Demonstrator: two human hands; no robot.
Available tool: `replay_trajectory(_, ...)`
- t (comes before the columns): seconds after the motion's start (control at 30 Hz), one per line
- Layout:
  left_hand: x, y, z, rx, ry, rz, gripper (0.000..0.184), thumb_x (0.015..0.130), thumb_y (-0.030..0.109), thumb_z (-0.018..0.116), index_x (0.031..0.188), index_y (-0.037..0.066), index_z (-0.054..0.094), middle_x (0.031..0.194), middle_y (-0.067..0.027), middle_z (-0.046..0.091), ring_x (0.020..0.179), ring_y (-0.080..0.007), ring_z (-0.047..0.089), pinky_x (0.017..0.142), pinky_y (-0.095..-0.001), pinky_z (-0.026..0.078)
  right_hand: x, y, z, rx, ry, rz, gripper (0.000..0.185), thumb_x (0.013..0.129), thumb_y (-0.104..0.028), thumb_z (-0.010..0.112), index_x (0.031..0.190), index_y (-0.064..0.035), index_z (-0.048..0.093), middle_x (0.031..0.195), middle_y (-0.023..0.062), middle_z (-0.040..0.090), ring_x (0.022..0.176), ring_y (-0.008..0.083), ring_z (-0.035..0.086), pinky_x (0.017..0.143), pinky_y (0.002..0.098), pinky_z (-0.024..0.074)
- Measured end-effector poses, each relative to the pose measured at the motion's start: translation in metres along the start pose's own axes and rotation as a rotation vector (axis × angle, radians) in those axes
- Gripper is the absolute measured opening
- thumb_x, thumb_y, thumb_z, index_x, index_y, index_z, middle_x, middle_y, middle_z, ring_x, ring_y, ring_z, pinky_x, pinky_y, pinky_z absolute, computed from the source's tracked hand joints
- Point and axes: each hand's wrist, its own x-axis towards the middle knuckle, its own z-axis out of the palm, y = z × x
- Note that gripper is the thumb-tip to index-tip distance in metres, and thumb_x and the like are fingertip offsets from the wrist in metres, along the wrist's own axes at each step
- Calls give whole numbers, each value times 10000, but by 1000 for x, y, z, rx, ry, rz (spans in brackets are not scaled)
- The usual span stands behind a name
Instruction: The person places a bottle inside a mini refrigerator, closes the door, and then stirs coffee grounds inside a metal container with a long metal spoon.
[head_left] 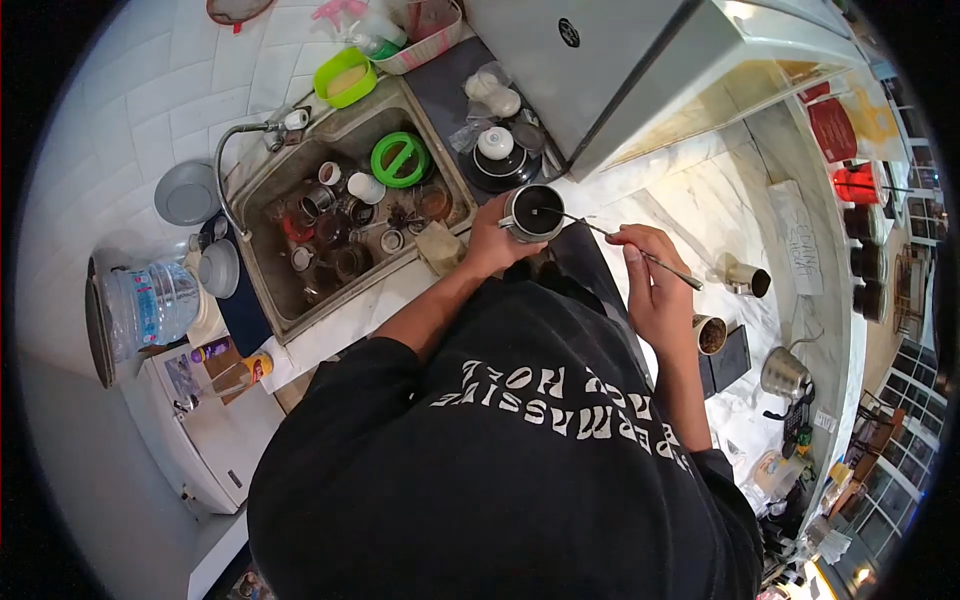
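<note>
Marble tabletop (700, 180) adjoins the sink (265, 285). Just beside the sink, the left hand (488, 240) wraps a cup (534, 213); the right hand (655, 290) pinches a metal stirrer (680, 275) dipped inside. Steady, level cup and gentle strokes should avoid spills.

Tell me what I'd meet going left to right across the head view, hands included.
Water jug, curved tap, round green piece, left hand, metal cup, right hand, steel pitcher, steel kettle, red container.

We look down from one head-worn camera, close above the black shirt (500, 480), facing forward over the left hand (489, 240) and right hand (655, 285), the sink (360, 120) at left.
</note>
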Motion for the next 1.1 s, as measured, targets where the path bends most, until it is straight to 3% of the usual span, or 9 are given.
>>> replay_trajectory(0.1,5,1,-1,36,-19,-45,834,607,241,992,1350,92,644,1211,-133,738,1136,-350,694,992,-461,533,6,2,3,-24,-11,14,108,1022,-54,619,1066,-24,713,1084,166,729,1049,354,687,932,418,533)
replay_trajectory(0.2,9,7,-3,-69,-37,-52,767,647,240,1005,1305,75,648,1246,-108,722,1184,-288,689,1034,-435,529,8,6,6,-22,-21,40,119,1022,-51,617,1076,-28,721,1098,174,730,1063,356,689,941,419,534)
replay_trajectory(0.3,3,2,0,89,-23,-173,780,650,242,1005,1317,75,637,1317,-117,696,1232,-284,662,1049,-438,513,11,8,10,-13,-17,50,131,1023,-50,616,1084,-31,730,1117,182,729,1077,359,689,947,421,534)
replay_trajectory(0.4,3,1,-2,149,-67,-101,944,624,262,1000,1439,78,561,1355,-157,669,1257,-340,633,1044,-450,501,13,7,11,-24,-20,78,136,1023,-48,616,1081,-36,738,1134,186,729,1086,361,688,950,420,535)
replay_trajectory(0.5,-3,11,-11,-80,-53,-258,1016,647,260,994,1507,70,487,1357,-168,651,1258,-306,620,1034,-434,507,12,7,8,-50,-24,88,137,1020,-42,618,1075,-40,744,1148,186,729,1091,361,687,953,418,536)
replay_trajectory(0.6,-15,20,-33,-60,-77,-346,1085,665,279,993,1557,62,416,1314,-163,650,1167,-263,626,1001,-400,514,11,8,7,-53,-37,67,135,1009,-33,629,1074,-44,747,1159,190,728,1103,357,682,956,419,537)
replay_trajectory(0.7,-21,35,-56,45,-124,-367,962,749,271,953,1531,56,437,1337,-123,619,1092,-204,589,966,-351,505,14,5,13,-34,-56,53,129,1005,-33,635,1073,-40,745,1168,193,727,1109,355,678,956,421,536)
replay_trajectory(0.9,-9,46,-61,-103,-108,-426,331,966,221,766,1228,40,675,1023,-32,710,902,-130,614,819,-292,503,15,9,4,-82,-54,72,134,1017,-42,617,1079,-38,736,1171,195,727,1086,372,681,944,439,531)
replay_trajectory(1.1,-2,52,-59,-76,-167,-429,227,1028,253,685,1124,49,710,958,-7,714,836,-92,594,741,-282,478,26,4,9,-88,-84,7,131,1015,-52,621,1078,-39,735,1167,195,727,1102,382,679,954,441,533)
